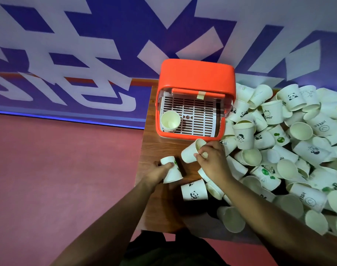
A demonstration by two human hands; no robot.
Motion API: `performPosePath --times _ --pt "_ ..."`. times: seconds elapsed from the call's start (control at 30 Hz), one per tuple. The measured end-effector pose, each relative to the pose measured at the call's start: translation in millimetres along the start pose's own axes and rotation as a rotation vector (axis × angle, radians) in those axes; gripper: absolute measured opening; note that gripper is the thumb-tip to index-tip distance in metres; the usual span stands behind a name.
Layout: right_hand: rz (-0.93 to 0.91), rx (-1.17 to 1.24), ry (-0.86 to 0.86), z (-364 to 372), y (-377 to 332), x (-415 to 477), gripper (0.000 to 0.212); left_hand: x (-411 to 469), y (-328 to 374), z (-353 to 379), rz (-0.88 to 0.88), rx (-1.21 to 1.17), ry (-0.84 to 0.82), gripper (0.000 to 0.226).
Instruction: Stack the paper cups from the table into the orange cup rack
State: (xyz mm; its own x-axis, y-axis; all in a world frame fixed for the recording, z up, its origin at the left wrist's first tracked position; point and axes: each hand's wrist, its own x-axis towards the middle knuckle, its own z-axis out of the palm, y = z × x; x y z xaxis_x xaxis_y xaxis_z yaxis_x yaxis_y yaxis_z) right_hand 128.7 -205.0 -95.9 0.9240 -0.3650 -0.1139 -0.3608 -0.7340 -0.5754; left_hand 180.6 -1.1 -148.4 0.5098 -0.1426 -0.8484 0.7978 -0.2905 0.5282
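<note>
One wooden table (pixel 156 148): carries everything listed below; the near left part is bare wood.
Heap of paper cups (pixel 299 131): many dozens, white and mostly printed, piled at all angles over the right side of the table and touching the rack's right wall.
Orange cup rack (pixel 196 73): at the far end of the table, front open, with a white slotted tray (pixel 198 116) inside.
Stack in rack (pixel 170 120): a few nested cups, mouths up, in the tray's front left corner.
Right hand (pixel 213 160): fingers curled, pinching the rim of a plain cup (pixel 189 153) that is tilted with its mouth toward the rack, just in front of the rack's opening.
Left hand (pixel 160 171): fingers wrapped round the wall of a green-printed cup (pixel 172 170), narrow base pointing away, low over the bare wood.
Panda cup (pixel 194 191): loose on the table between the two forearms.
Handling, judged: very light, thin-walled and easily dented, so little squeeze is needed. The rolled rim looks like the stiffest part.
Where to hold, judged: at the rim or on the wall just below it, with the base free to drop into the stack. The taper should guide nesting, and a tilted cup may jam.
</note>
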Motion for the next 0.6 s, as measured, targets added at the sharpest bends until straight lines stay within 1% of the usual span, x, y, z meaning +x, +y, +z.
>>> performPosePath --times 0.03,0.1,0.17,0.23,0.3,0.37,0.43,0.5,0.6 --pt "-0.041 0.026 0.030 -5 -2 -3 0.013 -3 2 -6 0.012 -0.062 0.008 0.048" --pt "-0.088 0.123 0.072 -14 -10 -4 0.012 -9 8 -20 0.039 -0.174 0.028 0.043" --pt "-0.053 0.218 0.060 -22 -24 0 0.011 -15 18 -32 0.055 -0.264 0.028 0.041" --pt "-0.005 0.253 0.043 -29 -43 7 0.008 -21 29 -42 0.097 -0.349 0.005 0.034" --pt "0.032 0.269 0.049 -33 -62 17 0.005 -25 40 -50 0.135 -0.386 -0.016 0.028" --pt "0.010 0.284 0.064 -32 -78 27 0.005 -29 48 -57 0.161 -0.417 -0.028 0.028" --pt "-0.072 0.330 0.096 -27 -91 36 0.007 -31 52 -63 0.171 -0.435 -0.051 0.031" --pt "-0.146 0.375 0.130 -20 -100 42 0.013 -31 52 -68 0.169 -0.456 -0.066 0.036" --pt "-0.177 0.328 0.162 -3 -108 53 0.035 -28 51 -78 0.150 -0.507 -0.083 0.037"
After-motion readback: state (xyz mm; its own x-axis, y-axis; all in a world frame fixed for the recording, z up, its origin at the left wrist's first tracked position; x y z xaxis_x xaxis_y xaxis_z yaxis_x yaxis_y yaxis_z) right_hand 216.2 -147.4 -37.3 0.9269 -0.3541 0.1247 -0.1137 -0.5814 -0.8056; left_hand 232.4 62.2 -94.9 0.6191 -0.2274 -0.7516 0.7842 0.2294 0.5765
